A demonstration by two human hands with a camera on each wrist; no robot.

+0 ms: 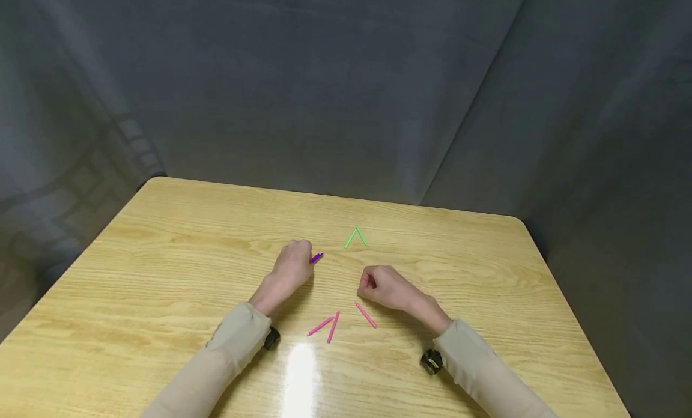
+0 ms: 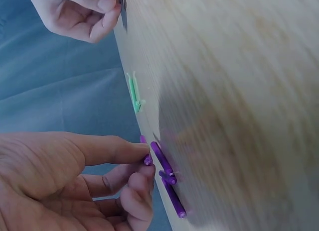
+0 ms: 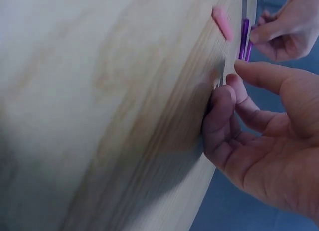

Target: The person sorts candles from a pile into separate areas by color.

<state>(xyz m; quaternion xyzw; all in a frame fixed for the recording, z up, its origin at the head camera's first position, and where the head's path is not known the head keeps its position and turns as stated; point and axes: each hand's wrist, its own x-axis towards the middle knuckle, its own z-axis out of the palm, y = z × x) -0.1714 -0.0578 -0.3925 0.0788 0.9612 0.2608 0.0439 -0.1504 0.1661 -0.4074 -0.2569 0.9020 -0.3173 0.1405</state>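
Note:
My left hand [image 1: 292, 265] pinches a thin purple candle [image 2: 148, 160] between thumb and fingers, just above the wooden table. Several more purple candles [image 2: 173, 198] lie close beside those fingertips; in the head view the hand covers most of them. To the right, my right hand [image 1: 385, 286] hovers low with loosely curled fingers, and nothing shows between them. Just in front of it lies a pink candle [image 1: 366, 315]. Two other pink candles [image 1: 333, 328] lie further left, their upper ends close together. Beyond the hands, two green candles [image 1: 350, 238] form an upside-down V.
The wooden table [image 1: 178, 256] has rounded far corners, with grey curtains [image 1: 303, 93] hanging behind it and at the sides. A dark device [image 1: 432, 361] sits at the right sleeve, and another [image 1: 272, 339] at the left. Glare [image 1: 299, 382] brightens the near tabletop.

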